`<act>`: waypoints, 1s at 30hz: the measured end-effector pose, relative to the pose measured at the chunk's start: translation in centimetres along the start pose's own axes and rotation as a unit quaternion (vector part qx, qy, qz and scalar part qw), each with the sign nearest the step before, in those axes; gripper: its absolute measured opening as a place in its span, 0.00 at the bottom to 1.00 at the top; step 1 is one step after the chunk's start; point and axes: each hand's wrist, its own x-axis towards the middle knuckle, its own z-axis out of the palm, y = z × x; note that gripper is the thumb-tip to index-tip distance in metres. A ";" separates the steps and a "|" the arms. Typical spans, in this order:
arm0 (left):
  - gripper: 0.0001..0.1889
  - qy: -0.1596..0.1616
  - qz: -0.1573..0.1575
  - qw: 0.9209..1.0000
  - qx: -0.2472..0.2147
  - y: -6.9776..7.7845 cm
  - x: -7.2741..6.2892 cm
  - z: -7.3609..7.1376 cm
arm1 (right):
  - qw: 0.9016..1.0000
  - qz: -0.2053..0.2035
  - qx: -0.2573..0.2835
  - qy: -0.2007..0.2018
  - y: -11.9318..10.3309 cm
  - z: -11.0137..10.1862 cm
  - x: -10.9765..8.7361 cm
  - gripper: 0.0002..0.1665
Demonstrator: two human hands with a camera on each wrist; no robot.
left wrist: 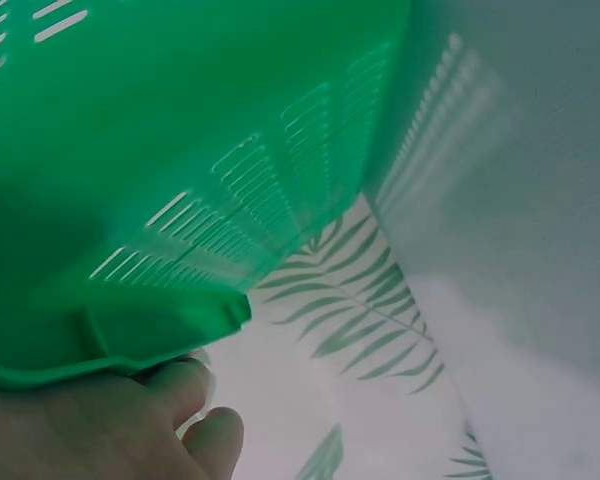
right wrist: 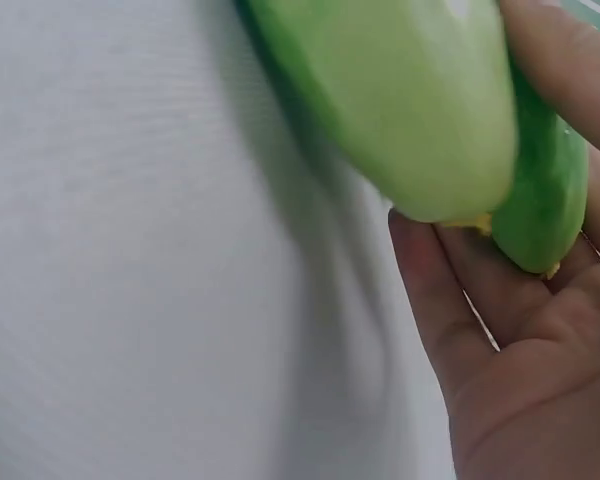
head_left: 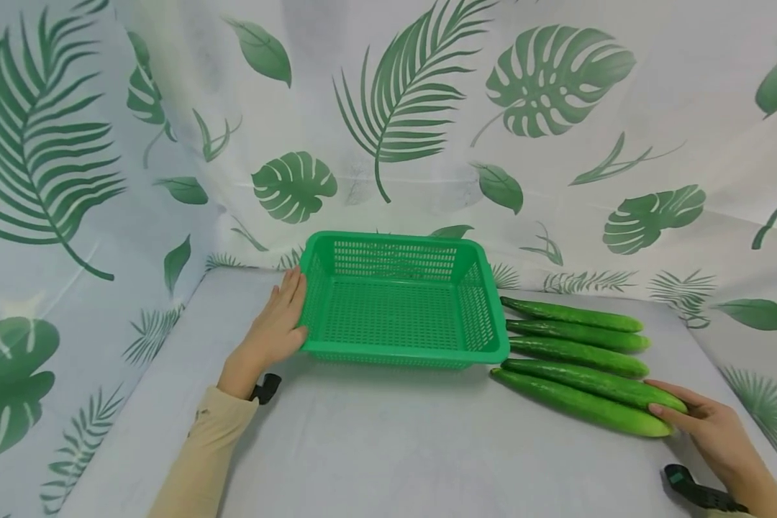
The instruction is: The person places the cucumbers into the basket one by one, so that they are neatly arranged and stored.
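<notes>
A green plastic basket (head_left: 395,356) with slotted walls stands on the table, nothing inside it. My left hand (head_left: 278,320) rests along its left rim, fingers fairly straight; in the left wrist view the fingers (left wrist: 185,395) lie against the underside of the rim. Several long cucumbers lie side by side to the basket's right, stems toward it. My right hand (head_left: 719,432) pinches the blossom end of the second-nearest cucumber (head_left: 596,383) between thumb and fingers. The nearest cucumber (head_left: 583,403) lies right beside it; its pale end (right wrist: 430,130) fills the right wrist view's top.
A pale cloth covers the table (head_left: 388,446). White curtains (head_left: 427,129) printed with green leaves hang behind and at both sides, with the basket close to the back one. Each wrist carries a black camera mount (head_left: 696,493).
</notes>
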 end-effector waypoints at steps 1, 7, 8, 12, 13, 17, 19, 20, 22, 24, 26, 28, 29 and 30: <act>0.42 -0.001 0.000 1.000 -0.001 0.0 0.0 0.0 | 1.000 0.001 0.001 0.007 0.0 -0.1 0.0 0.41; 0.43 0.000 0.001 1.000 0.004 0.0 0.1 -0.1 | 0.998 -0.010 -0.016 0.055 -0.7 -1.2 -0.4 0.38; 0.43 0.001 0.001 1.000 0.004 0.0 0.1 -0.1 | 0.997 -0.015 -0.020 0.066 -0.8 -1.4 -0.4 0.38; 0.43 0.002 0.002 1.000 0.003 -0.1 0.2 -0.1 | 0.993 -0.059 -0.032 0.100 -1.4 -2.0 -0.7 0.35; 0.43 0.002 0.002 1.000 0.003 -0.1 0.3 -0.1 | 0.991 -0.077 -0.031 0.102 -1.6 -2.1 -0.8 0.35; 0.44 0.002 0.000 1.000 0.005 -0.2 0.3 0.1 | 0.982 -0.156 -0.014 0.110 -2.8 -3.0 -0.7 0.34; 0.43 0.003 -0.001 1.000 0.002 -0.2 0.3 0.2 | 0.975 -0.190 -0.005 0.117 -3.6 -3.5 -0.6 0.34; 0.43 0.003 0.000 1.000 0.000 -0.2 0.3 0.2 | 0.972 -0.201 0.001 0.121 -4.1 -3.7 -0.6 0.34; 0.43 0.002 0.000 1.000 -0.003 -0.2 0.2 0.2 | 0.966 -0.224 0.019 0.124 -5.1 -4.0 -0.4 0.34; 0.43 0.002 0.000 1.000 -0.005 -0.2 0.2 0.1 | 0.961 -0.241 0.048 0.123 -6.1 -4.2 -0.2 0.33; 0.43 0.002 0.000 1.000 -0.005 -0.2 0.1 0.1 | 0.955 -0.258 0.086 0.116 -7.2 -4.1 0.0 0.33; 0.43 0.002 0.000 1.000 -0.004 -0.2 0.1 0.1 | 0.946 -0.280 0.124 0.108 -8.3 -3.9 0.3 0.32; 0.43 0.002 0.000 1.000 -0.005 -0.2 0.1 0.1 | 0.943 -0.285 0.137 0.106 -8.8 -3.8 0.4 0.32; 0.43 0.002 0.000 1.000 -0.005 -0.2 0.1 0.1 | 0.940 -0.288 0.154 0.101 -9.4 -3.7 0.5 0.32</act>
